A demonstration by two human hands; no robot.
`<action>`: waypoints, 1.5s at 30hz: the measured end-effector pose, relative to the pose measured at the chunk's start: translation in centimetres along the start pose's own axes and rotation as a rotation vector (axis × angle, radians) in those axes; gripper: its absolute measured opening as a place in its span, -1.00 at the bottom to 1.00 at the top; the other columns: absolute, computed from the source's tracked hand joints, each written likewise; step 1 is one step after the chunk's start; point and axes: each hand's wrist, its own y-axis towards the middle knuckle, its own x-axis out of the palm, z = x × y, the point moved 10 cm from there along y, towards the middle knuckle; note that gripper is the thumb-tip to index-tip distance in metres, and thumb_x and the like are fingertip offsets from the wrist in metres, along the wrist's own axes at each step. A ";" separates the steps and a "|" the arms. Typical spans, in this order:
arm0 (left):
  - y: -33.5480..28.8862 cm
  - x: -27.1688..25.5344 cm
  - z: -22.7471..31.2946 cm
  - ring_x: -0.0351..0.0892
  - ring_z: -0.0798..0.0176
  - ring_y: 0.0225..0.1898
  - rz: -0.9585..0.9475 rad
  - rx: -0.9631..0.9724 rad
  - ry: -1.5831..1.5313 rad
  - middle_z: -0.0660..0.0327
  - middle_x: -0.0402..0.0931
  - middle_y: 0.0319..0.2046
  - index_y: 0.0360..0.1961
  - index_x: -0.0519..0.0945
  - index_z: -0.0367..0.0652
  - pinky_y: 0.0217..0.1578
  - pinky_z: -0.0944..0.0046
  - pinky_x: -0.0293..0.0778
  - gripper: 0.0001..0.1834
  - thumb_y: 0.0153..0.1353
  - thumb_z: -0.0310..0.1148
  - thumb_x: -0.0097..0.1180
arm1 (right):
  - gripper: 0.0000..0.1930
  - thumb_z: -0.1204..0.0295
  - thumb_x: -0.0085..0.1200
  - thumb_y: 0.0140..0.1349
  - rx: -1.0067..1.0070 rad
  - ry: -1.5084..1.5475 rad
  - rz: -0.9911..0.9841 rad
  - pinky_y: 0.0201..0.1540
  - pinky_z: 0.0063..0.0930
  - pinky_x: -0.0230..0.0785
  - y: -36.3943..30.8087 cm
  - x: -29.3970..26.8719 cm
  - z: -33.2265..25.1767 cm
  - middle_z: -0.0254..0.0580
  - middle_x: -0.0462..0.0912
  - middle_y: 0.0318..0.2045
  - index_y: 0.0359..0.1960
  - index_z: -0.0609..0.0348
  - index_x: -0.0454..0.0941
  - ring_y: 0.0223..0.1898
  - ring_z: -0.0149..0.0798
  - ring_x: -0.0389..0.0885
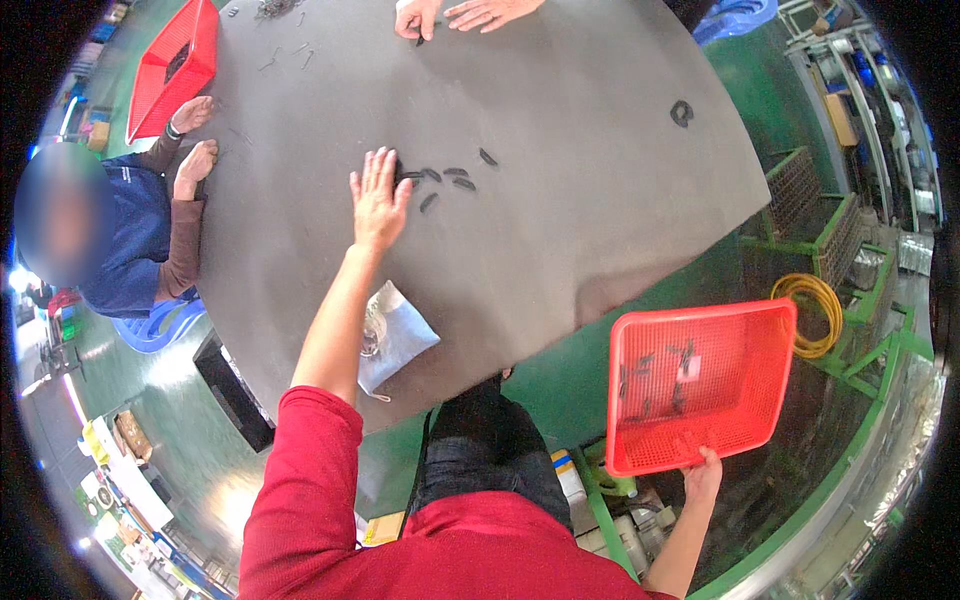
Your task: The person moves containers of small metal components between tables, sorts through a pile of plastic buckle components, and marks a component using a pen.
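My left hand (379,205) lies flat on the grey table (520,270), fingers stretched out. Several small black curved pieces (461,183) are scattered just right of its fingertips; one is partly hidden at the hand's edge. Off the table's right side, my right hand (703,477) grips the near rim of a red plastic basket (700,318). The basket is tilted so its inside shows. In it are several dark pieces (642,368) and a small pale label (690,369).
A blue pouch (408,337) lies near the table's front edge. A black ring-shaped piece (681,113) sits at the right. One co-worker (140,225) is at the left by another red basket (200,60); another's hands (490,12) work at the far edge. Green metal frames (850,235) stand right.
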 end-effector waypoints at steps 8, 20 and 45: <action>-3.8 2.4 11.4 -0.09 0.14 0.24 -0.043 0.204 -0.133 0.19 0.08 0.17 0.11 0.21 -0.10 0.18 0.05 -0.16 -0.53 0.16 -0.23 -0.15 | -0.73 0.46 -0.06 -0.06 0.118 -0.057 -0.010 -0.24 -0.07 0.40 4.8 -0.8 14.0 -0.17 0.49 -0.26 -0.26 0.21 0.40 -0.21 -0.15 0.48; -19.3 4.3 26.0 -0.02 0.00 0.21 -0.386 0.441 -0.576 0.06 0.17 0.10 0.06 0.26 -0.18 0.17 -0.04 -0.17 -0.52 0.07 -0.33 -0.09 | -0.75 0.50 -0.16 -0.02 0.179 -0.112 -0.108 -0.42 -0.21 0.49 8.2 13.1 20.7 -0.12 0.52 -0.35 -0.25 0.25 0.36 -0.40 -0.20 0.54; -22.2 5.5 32.8 0.08 -0.01 0.16 -0.433 0.667 -0.661 0.00 0.19 0.08 0.06 0.26 -0.22 0.16 0.02 -0.03 -0.51 0.08 -0.30 -0.09 | -0.75 0.52 -0.08 -0.04 0.202 -0.158 -0.105 -0.53 -0.27 0.47 9.3 9.2 21.4 -0.24 0.49 -0.40 -0.25 0.14 0.32 -0.45 -0.24 0.50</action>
